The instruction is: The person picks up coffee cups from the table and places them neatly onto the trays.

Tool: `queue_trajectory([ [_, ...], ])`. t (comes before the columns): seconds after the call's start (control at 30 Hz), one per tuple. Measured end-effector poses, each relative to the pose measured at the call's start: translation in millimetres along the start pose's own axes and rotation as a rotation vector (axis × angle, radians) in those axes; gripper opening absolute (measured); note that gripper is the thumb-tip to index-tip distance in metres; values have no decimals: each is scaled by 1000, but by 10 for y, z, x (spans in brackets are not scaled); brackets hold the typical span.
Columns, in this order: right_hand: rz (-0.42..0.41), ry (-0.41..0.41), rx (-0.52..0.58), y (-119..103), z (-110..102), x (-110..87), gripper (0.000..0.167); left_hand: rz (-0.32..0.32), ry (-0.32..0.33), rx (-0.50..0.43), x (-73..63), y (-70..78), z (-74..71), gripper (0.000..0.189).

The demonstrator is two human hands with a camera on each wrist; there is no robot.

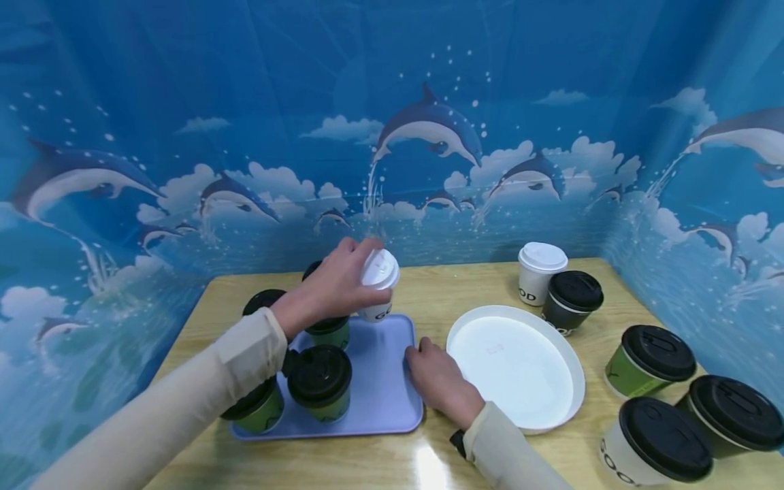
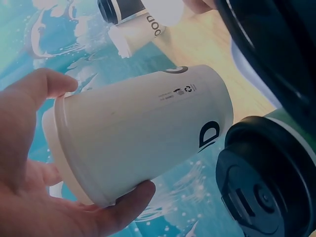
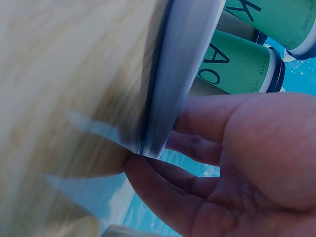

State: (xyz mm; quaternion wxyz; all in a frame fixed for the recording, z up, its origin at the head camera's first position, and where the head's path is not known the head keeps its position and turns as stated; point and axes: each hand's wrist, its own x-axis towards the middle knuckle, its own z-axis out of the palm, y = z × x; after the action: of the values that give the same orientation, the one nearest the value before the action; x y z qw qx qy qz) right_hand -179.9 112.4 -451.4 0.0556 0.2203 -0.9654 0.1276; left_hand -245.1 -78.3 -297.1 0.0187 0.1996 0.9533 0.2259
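My left hand (image 1: pixel 337 279) holds a white paper cup (image 1: pixel 381 273) by its white lid, fingers and thumb spread around the lid's rim. In the left wrist view the cup (image 2: pixel 138 128) shows black lettering near its base. It overlaps the back edge of a purple tray (image 1: pixel 382 381). Green cups with black lids, such as the front one (image 1: pixel 321 384) and the left one (image 1: pixel 260 408), stand on the tray's left side, partly hidden by my left arm. My right hand (image 1: pixel 441 378) grips the tray's right edge; in the right wrist view its fingers pinch the rim (image 3: pixel 185 64).
A round white tray (image 1: pixel 578 381) lies right of my right hand. Behind it stand a white-lidded cup (image 1: pixel 539 272) and a black cup (image 1: pixel 569 303). Several black-lidded cups, including a green one (image 1: pixel 637 371) and a white one (image 1: pixel 631 452), line the right side. A dolphin-printed curtain (image 1: pixel 429 204) closes the back.
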Motion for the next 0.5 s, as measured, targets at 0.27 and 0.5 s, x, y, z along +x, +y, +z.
queue_trajectory([
  [0.27, 9, -11, 2, 10, -5, 4, 10, 27, -39, -12, 24, 8, 62, 76],
  [0.5, 15, -23, -3, 10, 0, 7, 12, -7, -82, 19, 68, -14, 106, 80],
])
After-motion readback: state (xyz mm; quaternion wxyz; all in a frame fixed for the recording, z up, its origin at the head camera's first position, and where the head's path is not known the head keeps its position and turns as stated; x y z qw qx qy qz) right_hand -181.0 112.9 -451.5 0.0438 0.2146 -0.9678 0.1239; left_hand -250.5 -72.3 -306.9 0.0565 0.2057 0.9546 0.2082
